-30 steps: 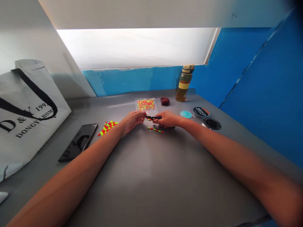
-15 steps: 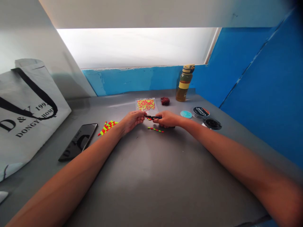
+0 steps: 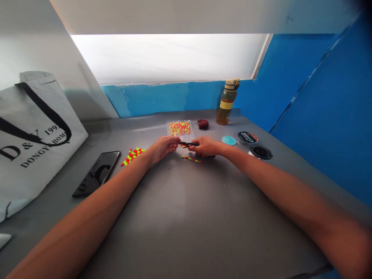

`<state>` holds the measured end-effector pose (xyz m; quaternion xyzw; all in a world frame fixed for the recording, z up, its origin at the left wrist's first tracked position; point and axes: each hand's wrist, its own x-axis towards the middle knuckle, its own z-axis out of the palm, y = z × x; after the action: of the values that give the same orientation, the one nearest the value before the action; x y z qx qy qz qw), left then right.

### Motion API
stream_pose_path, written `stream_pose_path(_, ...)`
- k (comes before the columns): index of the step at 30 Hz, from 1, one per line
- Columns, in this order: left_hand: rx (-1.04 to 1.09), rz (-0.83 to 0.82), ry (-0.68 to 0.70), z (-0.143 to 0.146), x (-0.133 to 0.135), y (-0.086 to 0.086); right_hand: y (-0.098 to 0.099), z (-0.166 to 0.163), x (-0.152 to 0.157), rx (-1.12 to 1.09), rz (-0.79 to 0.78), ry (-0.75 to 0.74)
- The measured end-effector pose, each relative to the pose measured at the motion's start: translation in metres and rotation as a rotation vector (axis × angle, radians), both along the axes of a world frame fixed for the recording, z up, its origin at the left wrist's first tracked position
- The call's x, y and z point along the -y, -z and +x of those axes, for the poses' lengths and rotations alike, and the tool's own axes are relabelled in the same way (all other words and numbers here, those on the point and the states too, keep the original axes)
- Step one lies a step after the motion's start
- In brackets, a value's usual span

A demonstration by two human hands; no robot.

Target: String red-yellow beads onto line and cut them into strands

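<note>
My left hand (image 3: 162, 149) and my right hand (image 3: 205, 146) meet above the grey table, fingertips nearly touching. Between them runs a small black object (image 3: 187, 144), too small to name, gripped by my right hand and pinched at its end by my left. Below them lies a short string of red and yellow-green float beads (image 3: 191, 159). A clear bag of loose orange and yellow-green beads (image 3: 179, 128) sits just beyond my hands. A dark item (image 3: 210, 156) shows partly under my right hand.
Left of my hands are rows of beads (image 3: 132, 156) and a black phone (image 3: 97, 174). A white tote bag (image 3: 35, 131) stands further left. Behind lie a dark red tangle (image 3: 203, 124) and a bottle (image 3: 227, 102). Line spools (image 3: 247, 137) lie to the right, against blue walls.
</note>
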<state>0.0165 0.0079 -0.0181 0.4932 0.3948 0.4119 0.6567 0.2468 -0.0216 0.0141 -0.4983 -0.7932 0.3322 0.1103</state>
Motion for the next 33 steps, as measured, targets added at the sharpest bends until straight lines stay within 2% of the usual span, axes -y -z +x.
stream_pose_path(11, 0.000, -0.022, 0.024, -0.002, 0.001, -0.002, -0.004, -0.001, -0.001, 0.055, -0.035, -0.005)
stream_pose_path(16, 0.061, -0.055, -0.025, -0.003, 0.000, -0.003, -0.018, 0.007, -0.001, 0.106, -0.125, -0.061)
stream_pose_path(21, 0.056, -0.050, -0.047, -0.003, 0.000, -0.003, -0.038, 0.023, 0.001, 0.217, -0.046, -0.088)
stream_pose_path(25, 0.059, -0.056, -0.057, -0.003, 0.001, -0.004, -0.050, 0.020, 0.015, 0.285, -0.098, -0.206)
stream_pose_path(28, 0.063, -0.059, -0.064, -0.002, 0.002, -0.005, -0.048, 0.008, 0.026, 0.314, -0.107, -0.279)
stream_pose_path(33, 0.089, -0.079, -0.070, -0.002, 0.003, -0.006, -0.037, -0.002, 0.028, 0.221, -0.081, -0.279)
